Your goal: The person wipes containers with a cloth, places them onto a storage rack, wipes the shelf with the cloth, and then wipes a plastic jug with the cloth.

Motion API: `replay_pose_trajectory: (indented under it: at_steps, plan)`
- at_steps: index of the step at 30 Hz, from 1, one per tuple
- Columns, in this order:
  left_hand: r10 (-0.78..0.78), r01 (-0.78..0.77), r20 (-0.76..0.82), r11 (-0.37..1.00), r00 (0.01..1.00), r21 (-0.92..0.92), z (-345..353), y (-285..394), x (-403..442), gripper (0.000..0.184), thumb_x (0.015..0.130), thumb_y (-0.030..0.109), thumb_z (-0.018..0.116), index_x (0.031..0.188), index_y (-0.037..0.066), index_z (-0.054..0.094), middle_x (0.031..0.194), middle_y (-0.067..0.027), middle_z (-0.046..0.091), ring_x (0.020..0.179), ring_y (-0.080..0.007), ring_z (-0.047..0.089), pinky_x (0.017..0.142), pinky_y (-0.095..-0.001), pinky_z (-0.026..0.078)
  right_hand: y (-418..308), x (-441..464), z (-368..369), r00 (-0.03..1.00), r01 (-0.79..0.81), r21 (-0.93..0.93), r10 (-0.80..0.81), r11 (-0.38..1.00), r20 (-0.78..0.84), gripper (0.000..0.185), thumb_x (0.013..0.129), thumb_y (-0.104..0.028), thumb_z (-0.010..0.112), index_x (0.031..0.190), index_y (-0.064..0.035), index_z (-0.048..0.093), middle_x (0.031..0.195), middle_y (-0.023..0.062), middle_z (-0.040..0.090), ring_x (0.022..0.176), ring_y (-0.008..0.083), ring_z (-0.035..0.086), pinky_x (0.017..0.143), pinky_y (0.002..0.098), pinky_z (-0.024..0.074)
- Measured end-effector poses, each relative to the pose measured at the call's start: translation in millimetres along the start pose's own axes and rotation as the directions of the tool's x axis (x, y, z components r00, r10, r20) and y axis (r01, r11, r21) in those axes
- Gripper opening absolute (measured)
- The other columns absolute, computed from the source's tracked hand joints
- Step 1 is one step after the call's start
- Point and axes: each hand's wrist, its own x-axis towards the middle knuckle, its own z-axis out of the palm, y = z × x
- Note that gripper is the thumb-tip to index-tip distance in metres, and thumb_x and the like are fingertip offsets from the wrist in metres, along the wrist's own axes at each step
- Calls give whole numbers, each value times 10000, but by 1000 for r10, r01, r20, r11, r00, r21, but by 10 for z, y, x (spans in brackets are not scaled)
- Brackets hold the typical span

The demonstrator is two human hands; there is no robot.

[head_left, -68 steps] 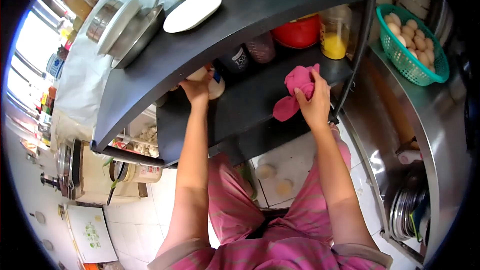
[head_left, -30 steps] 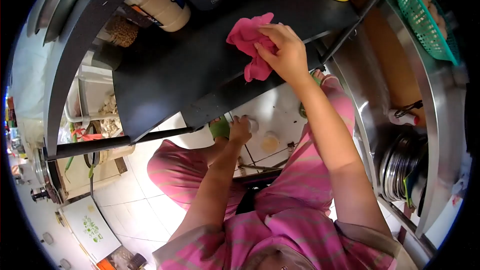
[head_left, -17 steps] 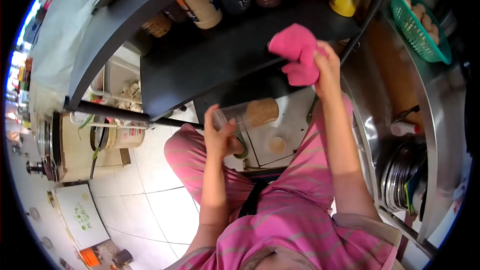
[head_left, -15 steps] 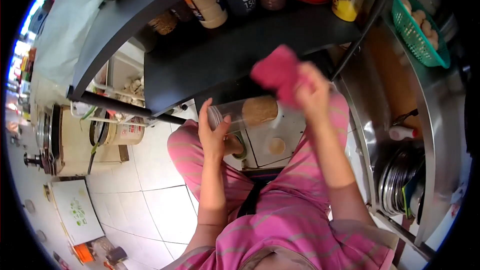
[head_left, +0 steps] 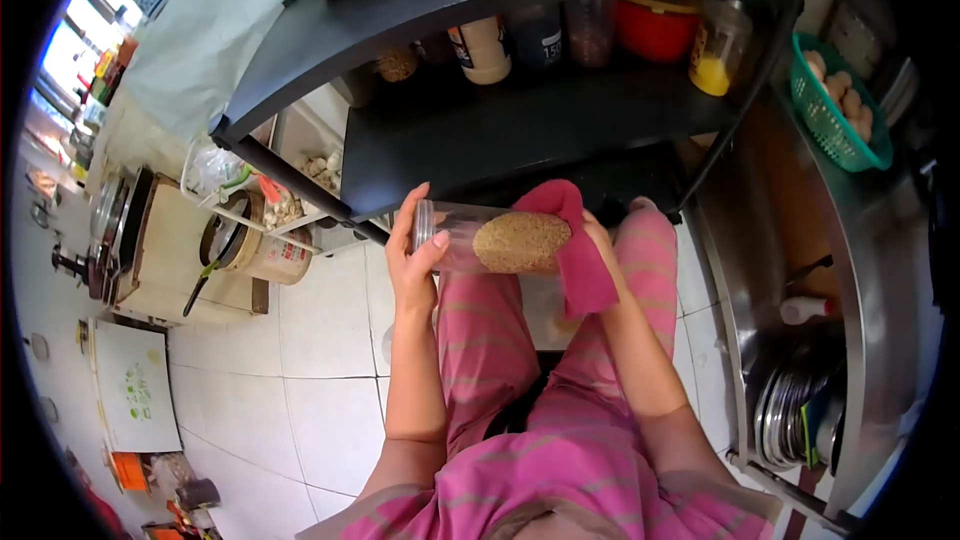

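In mid-frame I hold the jar (head_left: 495, 238) sideways: my left hand (head_left: 408, 255) grips its lid (head_left: 424, 224), seemingly leaving the base free for the cloth (head_left: 590, 265). Cloth hides my right hand's (head_left: 599, 237) fingers; I cannot tell their closure.

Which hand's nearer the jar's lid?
Left. The left hand grips the jar at its lid; the right hand is at the opposite end, partly hidden by the pink cloth.
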Motion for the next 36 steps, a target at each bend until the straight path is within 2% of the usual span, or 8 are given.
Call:
replay_pose_trajectory:
  at_steps: [2,5,11,15,21,30,32,36]
  plan:
    - [-38,38,11,997,999,-64,32,12,31,703,660,245,698,1315,41,544,1087,-72,561,962,-157,532,832,-260,418,-126,-189,267,959,-268,530,275,804,68,501,940,-301,563,1359,-61,428,1282,130,551,1134,273,577,910,432,512]
    - [-12,11,-17,999,1000,-44,77,54,106,679,667,236,690,1303,37,557,1081,-71,560,946,-157,535,826,-254,421,-361,-446,543,984,-80,486,-10,870,179,616,923,-293,616,1423,-115,304,1368,123,470,1187,327,542,926,507,514]
    - [208,-210,36,972,978,105,80,-10,282,885,770,368,718,1485,95,271,1112,-134,595,800,-150,608,585,-205,472,-319,-388,653,988,-121,472,59,873,142,733,854,-125,704,1438,-147,261,1383,111,443,1207,326,525,892,455,546]
    - [161,-176,-95,967,982,-186,-3,-338,305,890,838,539,662,1469,138,179,1287,-228,531,1033,-244,625,749,-331,538,-288,-376,941,995,-68,400,31,914,97,789,827,-90,724,1445,-171,240,1375,100,439,1206,301,519,883,444,551]
    - [145,-122,-3,815,989,-566,244,-337,179,834,845,359,716,1465,161,195,1312,-259,490,1142,-287,542,963,-380,471,-151,-333,1187,993,-95,436,54,895,105,847,788,-59,762,1445,-164,237,1347,82,448,1185,239,508,883,388,542]
    - [95,-106,-47,872,994,-478,164,-391,194,838,838,302,720,1472,198,180,1270,-226,507,1143,-301,532,953,-398,466,-163,-386,1054,982,-137,212,161,968,-99,610,827,-216,742,1326,-59,428,1329,110,465,1213,252,484,1005,352,398]
    - [76,-97,-63,874,995,-477,230,-414,152,860,829,312,727,1469,159,173,1252,-215,522,1103,-286,556,914,-378,484,-270,-456,1017,913,362,-611,-401,705,79,512,873,-259,671,1273,-23,454,1308,188,476,1216,320,477,1004,397,378]
    - [119,-107,6,913,993,-393,409,-545,68,885,816,418,724,1450,102,193,1203,-241,546,1054,-304,595,896,-382,508,-578,-366,1340,735,579,-707,-636,405,237,412,914,-285,598,1194,0,498,1281,242,490,1174,341,510,977,422,396]
